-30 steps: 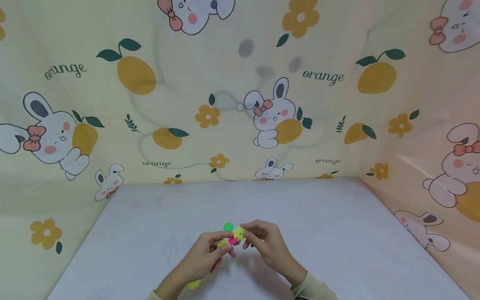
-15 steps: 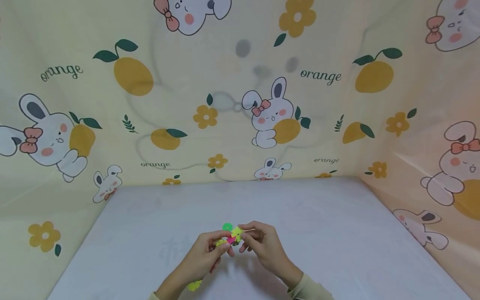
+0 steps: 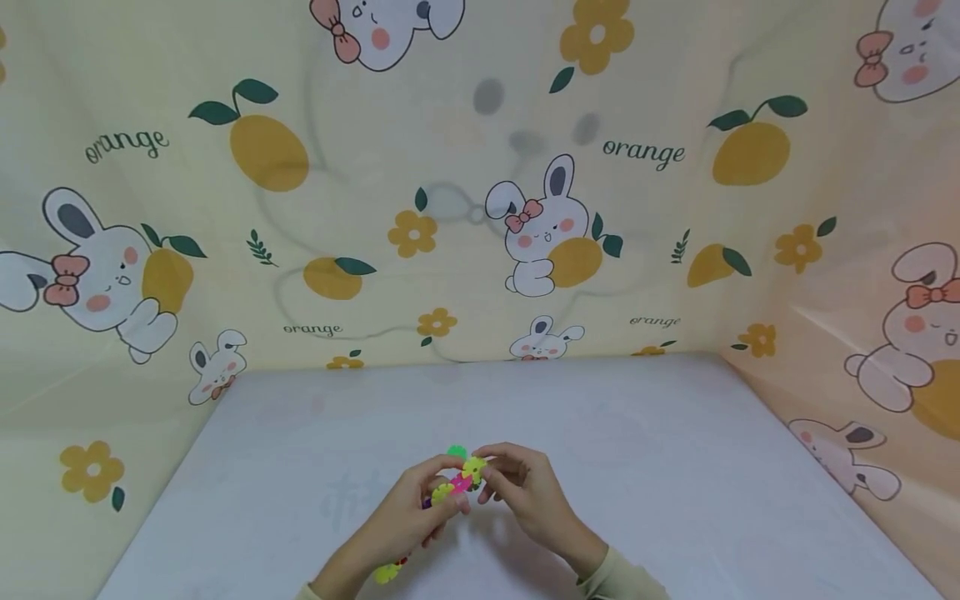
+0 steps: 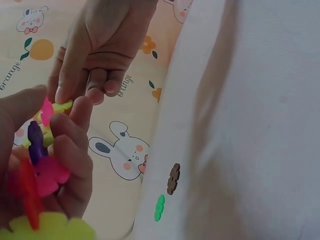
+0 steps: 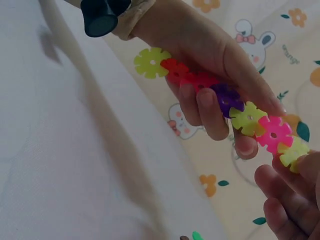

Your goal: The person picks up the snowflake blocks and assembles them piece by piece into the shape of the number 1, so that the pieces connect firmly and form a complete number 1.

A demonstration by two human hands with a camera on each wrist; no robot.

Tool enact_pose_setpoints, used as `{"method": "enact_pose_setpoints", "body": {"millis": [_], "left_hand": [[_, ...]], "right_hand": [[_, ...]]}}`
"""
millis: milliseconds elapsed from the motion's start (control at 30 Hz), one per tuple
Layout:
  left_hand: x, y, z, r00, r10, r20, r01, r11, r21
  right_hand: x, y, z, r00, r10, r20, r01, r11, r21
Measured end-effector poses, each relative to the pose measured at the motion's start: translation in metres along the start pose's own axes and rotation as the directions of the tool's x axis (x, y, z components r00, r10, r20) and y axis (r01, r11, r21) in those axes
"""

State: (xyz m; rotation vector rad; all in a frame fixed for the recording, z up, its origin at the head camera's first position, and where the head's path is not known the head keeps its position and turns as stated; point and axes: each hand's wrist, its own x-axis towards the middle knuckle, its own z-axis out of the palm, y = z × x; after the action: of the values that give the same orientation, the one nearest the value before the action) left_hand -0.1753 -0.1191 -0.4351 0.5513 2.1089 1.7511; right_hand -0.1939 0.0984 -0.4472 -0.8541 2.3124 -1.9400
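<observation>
A chain of notched, flower-shaped plastic discs (image 5: 274, 134) in yellow, red, pink and purple runs through my left hand (image 3: 408, 504). The left fingers curl round its middle, and the far yellow end disc (image 5: 152, 62) sticks out past the palm. At the other end, thumb and index finger of my right hand (image 3: 536, 492) pinch a yellow disc (image 3: 474, 468), slotted into the pink one beside it. Lower on the left wrist view, a brown disc (image 4: 173, 178) and a green disc (image 4: 159, 208) lie on the table, apart from the chain.
The white-covered table (image 3: 645, 433) stretches out under both hands. Behind and at both sides hangs a cream cloth (image 3: 465, 275) printed with rabbits and oranges. A dark strapped device (image 5: 102, 17) sits at the left wrist.
The left thumb and index finger have spread further apart, so more of the pink and yellow discs shows between them. The right hand keeps its pinch with little movement.
</observation>
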Motion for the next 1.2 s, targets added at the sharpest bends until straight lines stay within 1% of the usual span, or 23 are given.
{"method": "enact_pose_setpoints", "body": {"millis": [167, 267, 433, 567, 700, 867, 967, 1067, 1200], "left_hand": [[-0.001, 0.0, 0.0, 1.0, 0.006, -0.018, -0.005, 1.0, 0.026], [-0.001, 0.001, 0.0, 0.999, -0.001, -0.046, 0.003, 0.999, 0.039], [-0.001, 0.002, -0.002, 0.995, -0.006, -0.104, 0.012, 0.998, 0.06], [0.0, 0.003, -0.004, 0.99, -0.017, -0.137, 0.025, 0.998, 0.06], [-0.001, 0.002, -0.007, 0.988, -0.036, -0.152, 0.044, 0.998, 0.05], [-0.001, 0.001, -0.009, 0.986, -0.053, -0.158, 0.061, 0.997, 0.046], [-0.001, 0.001, -0.01, 0.986, -0.053, -0.156, 0.06, 0.997, 0.044], [-0.001, 0.001, -0.01, 0.987, -0.051, -0.153, 0.058, 0.997, 0.042], [0.0, 0.001, -0.009, 0.988, -0.054, -0.146, 0.06, 0.998, 0.036]], "right_hand": [[0.0, 0.0, 0.0, 1.0, 0.004, 0.015, -0.004, 1.0, -0.014], [0.001, -0.001, -0.003, 1.0, -0.001, -0.003, 0.001, 1.0, -0.026], [0.003, 0.001, -0.01, 0.999, -0.009, -0.033, 0.009, 1.0, -0.009], [0.006, 0.007, -0.015, 0.999, 0.005, -0.05, -0.007, 1.0, -0.023], [0.008, 0.013, -0.018, 0.998, 0.047, -0.043, -0.048, 0.999, -0.024], [0.011, 0.022, -0.017, 0.991, 0.13, 0.008, -0.13, 0.991, -0.013], [0.012, 0.028, -0.017, 0.988, 0.154, 0.034, -0.153, 0.988, -0.025], [0.013, 0.036, -0.016, 0.984, 0.171, 0.046, -0.168, 0.984, -0.056], [0.013, 0.048, -0.014, 0.979, 0.197, 0.052, -0.188, 0.972, -0.137]]}}
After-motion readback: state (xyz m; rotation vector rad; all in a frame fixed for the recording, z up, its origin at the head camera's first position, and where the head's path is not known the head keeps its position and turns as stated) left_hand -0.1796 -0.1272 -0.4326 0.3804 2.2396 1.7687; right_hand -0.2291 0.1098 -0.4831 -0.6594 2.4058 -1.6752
